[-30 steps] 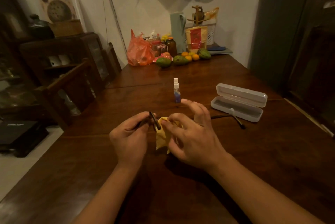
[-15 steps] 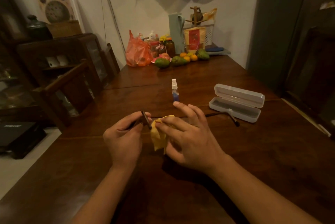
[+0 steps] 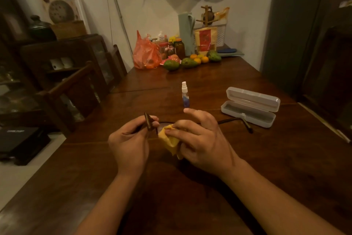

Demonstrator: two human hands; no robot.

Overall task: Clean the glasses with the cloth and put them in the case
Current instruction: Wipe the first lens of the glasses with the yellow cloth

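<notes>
— Where are the glasses [image 3: 148,123]?
— In my left hand [image 3: 129,143], thumb and fingers pinching one end of the frame above the table [image 3: 285,158].
— And your right hand [image 3: 203,145]?
— It pinches the yellow cloth [image 3: 169,139] against them, one finger raised. The case [image 3: 249,109] lies open to the right.

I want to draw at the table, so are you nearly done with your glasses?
Not quite. Done: the case is open and ready on the table. In hand: the left hand holds the glasses by one end while the right hand pinches the yellow cloth onto them. Left: finish wiping, fold the glasses and lay them in the case, which looks empty.
</notes>
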